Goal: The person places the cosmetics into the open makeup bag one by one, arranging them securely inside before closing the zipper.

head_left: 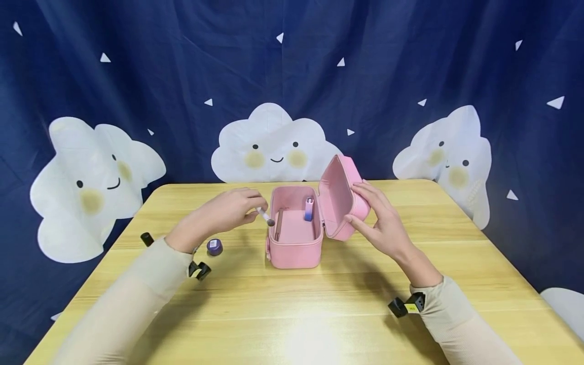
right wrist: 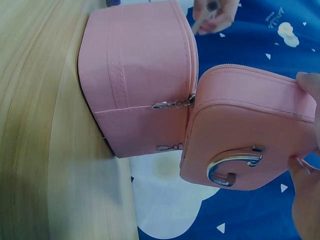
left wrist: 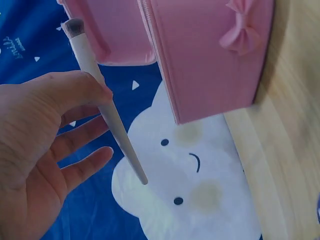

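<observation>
My left hand pinches a makeup brush with a pale handle between thumb and fingers. The brush's dark bristles are by the left rim of a pink cosmetic case, which stands unzipped on the table. With thumb and fingers my right hand holds the case's lid, tilted back to the right. Inside the case, a small pink-and-blue tube leans at the right wall. A thin brown stick-like item lies along the left wall; its kind is unclear.
A small purple round jar with a pale label sits on the wooden table, left of the case. A pink bow is on the case's side, and a metal handle on its lid. A dark blue cloud-print curtain hangs behind.
</observation>
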### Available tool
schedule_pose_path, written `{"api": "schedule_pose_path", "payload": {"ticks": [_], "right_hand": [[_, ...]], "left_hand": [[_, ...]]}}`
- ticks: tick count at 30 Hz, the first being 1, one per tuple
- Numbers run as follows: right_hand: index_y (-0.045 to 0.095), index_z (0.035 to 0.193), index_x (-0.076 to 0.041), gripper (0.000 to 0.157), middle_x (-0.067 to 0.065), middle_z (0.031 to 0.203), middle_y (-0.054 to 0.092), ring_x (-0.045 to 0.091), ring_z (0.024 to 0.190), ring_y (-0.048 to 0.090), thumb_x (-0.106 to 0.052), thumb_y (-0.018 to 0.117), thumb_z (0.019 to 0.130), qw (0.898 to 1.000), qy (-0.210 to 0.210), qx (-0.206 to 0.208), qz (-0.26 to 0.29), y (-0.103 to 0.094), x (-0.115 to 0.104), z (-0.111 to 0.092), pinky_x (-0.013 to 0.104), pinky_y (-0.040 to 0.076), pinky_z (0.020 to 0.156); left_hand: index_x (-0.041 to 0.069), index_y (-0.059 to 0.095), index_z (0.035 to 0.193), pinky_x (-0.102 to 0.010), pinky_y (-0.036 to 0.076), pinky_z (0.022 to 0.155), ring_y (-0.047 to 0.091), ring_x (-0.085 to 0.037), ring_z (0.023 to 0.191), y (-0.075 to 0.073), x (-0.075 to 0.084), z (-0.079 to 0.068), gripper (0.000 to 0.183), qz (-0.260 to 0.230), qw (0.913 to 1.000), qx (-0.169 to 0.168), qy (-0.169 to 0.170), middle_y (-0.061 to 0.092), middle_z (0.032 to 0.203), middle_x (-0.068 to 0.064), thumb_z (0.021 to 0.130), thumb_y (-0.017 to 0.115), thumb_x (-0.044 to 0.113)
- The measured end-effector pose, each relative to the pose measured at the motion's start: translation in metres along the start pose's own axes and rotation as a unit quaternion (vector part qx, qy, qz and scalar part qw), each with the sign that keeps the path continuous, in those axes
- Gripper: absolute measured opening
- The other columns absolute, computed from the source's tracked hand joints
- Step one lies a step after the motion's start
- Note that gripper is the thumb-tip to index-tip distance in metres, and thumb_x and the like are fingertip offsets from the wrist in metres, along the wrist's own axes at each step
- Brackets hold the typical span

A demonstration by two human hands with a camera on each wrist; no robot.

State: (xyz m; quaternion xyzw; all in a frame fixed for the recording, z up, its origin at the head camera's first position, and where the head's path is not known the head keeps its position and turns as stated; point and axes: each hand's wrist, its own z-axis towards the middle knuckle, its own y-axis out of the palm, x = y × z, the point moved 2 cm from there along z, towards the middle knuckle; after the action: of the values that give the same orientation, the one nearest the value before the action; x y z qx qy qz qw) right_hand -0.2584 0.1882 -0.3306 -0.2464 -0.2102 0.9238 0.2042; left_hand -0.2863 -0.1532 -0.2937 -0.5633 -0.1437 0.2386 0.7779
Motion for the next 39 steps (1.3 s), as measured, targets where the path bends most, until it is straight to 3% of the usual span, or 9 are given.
{"api": "schedule_pose_path", "payload": {"ticks": [7, 17, 22, 28, 34, 39], "right_hand": [[0.056, 0.136, -0.006, 0.061, 0.011, 0.140, 0.052, 0.034, 0.135, 0.040, -0.016, 0.079, 0.080, 1.000, -0.002, -0.008, -0.011, -0.001, 0.001, 0.001, 0.042, 0.032, 0.113], [0.058, 0.134, -0.005, 0.061, 0.010, 0.137, 0.055, 0.033, 0.131, 0.045, -0.048, 0.064, 0.091, 0.999, -0.023, 0.002, -0.031, 0.001, 0.000, 0.003, 0.039, 0.034, 0.112], [0.058, 0.133, -0.004, 0.061, 0.012, 0.136, 0.056, 0.034, 0.130, 0.046, -0.049, 0.061, 0.093, 0.998, -0.038, 0.002, -0.054, 0.000, -0.003, 0.005, 0.039, 0.034, 0.112], [0.059, 0.131, -0.001, 0.060, 0.014, 0.134, 0.058, 0.035, 0.129, 0.049, -0.048, 0.058, 0.093, 0.994, -0.056, -0.010, -0.091, -0.002, -0.009, 0.009, 0.040, 0.034, 0.112], [0.059, 0.131, -0.001, 0.062, 0.014, 0.134, 0.058, 0.033, 0.128, 0.049, -0.051, 0.056, 0.094, 0.993, -0.055, -0.016, -0.099, -0.003, -0.009, 0.010, 0.040, 0.035, 0.111], [0.058, 0.132, -0.002, 0.061, 0.013, 0.135, 0.057, 0.032, 0.128, 0.049, -0.049, 0.057, 0.093, 0.994, -0.048, -0.020, -0.095, -0.004, -0.009, 0.010, 0.038, 0.036, 0.110]], "left_hand": [[0.013, 0.067, 0.100, -0.037, 0.051, 0.086, 0.061, -0.021, 0.092, 0.011, 0.000, 0.032, 0.019, 0.021, 0.9990, -0.029, 0.027, 0.063, 0.097, -0.001, 0.085, 0.068, 0.000], [0.013, 0.065, 0.097, -0.032, 0.053, 0.075, 0.057, -0.018, 0.085, 0.038, -0.003, 0.060, 0.019, 0.051, 0.9939, -0.074, 0.063, 0.060, 0.092, -0.001, 0.085, 0.064, -0.001], [0.016, 0.065, 0.093, -0.028, 0.051, 0.071, 0.055, -0.016, 0.082, 0.050, -0.004, 0.071, 0.024, 0.042, 0.9915, -0.113, 0.049, 0.059, 0.090, 0.003, 0.082, 0.061, -0.005], [0.017, 0.068, 0.095, -0.029, 0.052, 0.079, 0.061, -0.015, 0.087, 0.063, -0.004, 0.081, 0.025, 0.042, 0.9852, -0.157, 0.053, 0.064, 0.096, 0.003, 0.081, 0.065, -0.003], [0.020, 0.069, 0.095, -0.023, 0.049, 0.070, 0.060, -0.009, 0.080, 0.077, -0.003, 0.089, 0.019, 0.055, 0.9752, -0.208, 0.051, 0.065, 0.095, 0.007, 0.085, 0.071, 0.004], [0.021, 0.071, 0.096, -0.024, 0.051, 0.068, 0.061, -0.011, 0.078, 0.083, -0.001, 0.093, 0.022, 0.063, 0.9657, -0.249, 0.037, 0.066, 0.093, 0.007, 0.086, 0.068, 0.002]]}}
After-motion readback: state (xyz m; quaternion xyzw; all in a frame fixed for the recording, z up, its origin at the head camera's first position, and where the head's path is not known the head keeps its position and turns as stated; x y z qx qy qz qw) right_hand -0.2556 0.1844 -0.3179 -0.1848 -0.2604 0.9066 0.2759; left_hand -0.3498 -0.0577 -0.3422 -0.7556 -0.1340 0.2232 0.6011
